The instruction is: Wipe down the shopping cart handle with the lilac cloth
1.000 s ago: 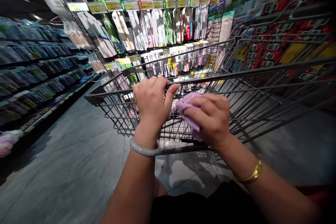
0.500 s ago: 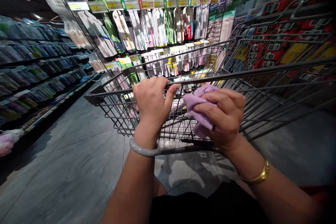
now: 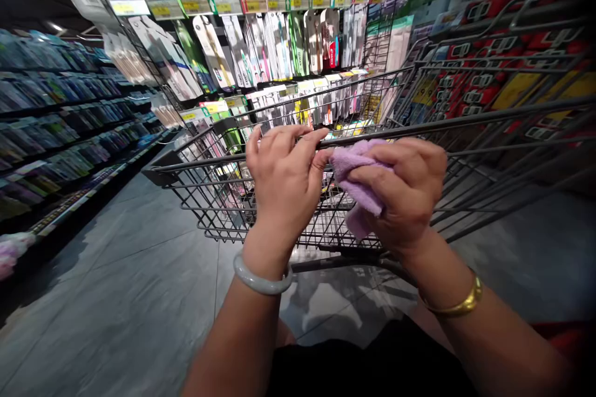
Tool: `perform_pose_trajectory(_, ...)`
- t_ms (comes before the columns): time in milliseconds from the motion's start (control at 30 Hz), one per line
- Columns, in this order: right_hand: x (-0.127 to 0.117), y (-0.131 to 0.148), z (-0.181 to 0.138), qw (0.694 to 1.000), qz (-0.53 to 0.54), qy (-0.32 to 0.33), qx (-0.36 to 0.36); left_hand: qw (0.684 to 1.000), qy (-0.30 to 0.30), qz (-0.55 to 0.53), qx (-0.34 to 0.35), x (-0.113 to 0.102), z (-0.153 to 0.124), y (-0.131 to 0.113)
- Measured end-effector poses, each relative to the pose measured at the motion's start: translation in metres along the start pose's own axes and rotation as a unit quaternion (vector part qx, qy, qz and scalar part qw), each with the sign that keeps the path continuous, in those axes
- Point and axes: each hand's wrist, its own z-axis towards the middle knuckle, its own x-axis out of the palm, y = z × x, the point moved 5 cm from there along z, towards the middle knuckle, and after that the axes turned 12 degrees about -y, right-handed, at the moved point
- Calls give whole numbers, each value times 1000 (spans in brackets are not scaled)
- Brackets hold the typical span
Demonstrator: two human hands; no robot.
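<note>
A dark wire shopping cart stands in front of me, its top rail running across the view. My left hand, a grey bangle at its wrist, lies loosely over that rail. Its fingers are lifted and apart, with the index finger above the rail and the thumb below. The thumb tip is close beside a lilac cloth; whether they touch I cannot tell. My right hand is closed on the bunched cloth, holding it against or just by the rail. Part of the cloth hangs below the fingers.
Beyond the cart, a display rack carries several rows of packaged toothbrushes and price labels. Stacked red packages stand at the right. Stocked shelves line the left aisle, beside grey floor.
My left hand has loosened from its grip on the rail and shifted right, toward the cloth. The right hand, still holding the cloth, has moved slightly right and up.
</note>
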Motion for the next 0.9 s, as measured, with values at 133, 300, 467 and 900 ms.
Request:
perform_pose_trajectory(133,13,11,-16,998,0,66,-23,999,18,-21,20,9,-5,-9)
perform_pose_trajectory(300,-9,-8,1,999,28,15,-17,999,34,-15,26,10,-4,-6)
perform_pose_trajectory(467,-17,-22,2,999,-8,-35,7,1000,20,-6,22,11,-4,-5)
perform_pose_trajectory(900,-30,-32,0,999,-18,-31,0,999,-3,7,43,12,-2,-4)
